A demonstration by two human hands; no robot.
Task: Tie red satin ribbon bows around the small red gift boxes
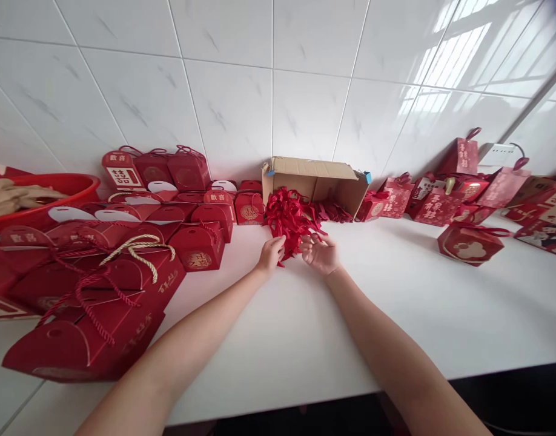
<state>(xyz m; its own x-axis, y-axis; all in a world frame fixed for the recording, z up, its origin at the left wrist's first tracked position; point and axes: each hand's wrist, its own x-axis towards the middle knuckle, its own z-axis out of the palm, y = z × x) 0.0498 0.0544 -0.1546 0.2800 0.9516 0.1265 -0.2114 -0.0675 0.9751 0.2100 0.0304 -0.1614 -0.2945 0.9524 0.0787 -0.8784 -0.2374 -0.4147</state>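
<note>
A tangled heap of red ribbons (287,212) spills from an open cardboard box (311,167) lying on its side against the wall. At the front left of the heap, my left hand (271,254) is closed, its thumb and fingers pinched on a red ribbon. Palm turned up, my right hand (322,254) is at the heap's front right edge. Its loosely curled fingers are apart and touch or nearly touch the ribbons; nothing clearly shows in its grasp. More dark red ribbons (336,211) lie inside the box.
Rows of red gift boxes (198,248) with cord handles crowd the left of the white tabletop (269,339). A red basin (85,186) stands at far left. More red boxes (443,206) stand right, one small box (471,245) nearer. White tiles rise behind.
</note>
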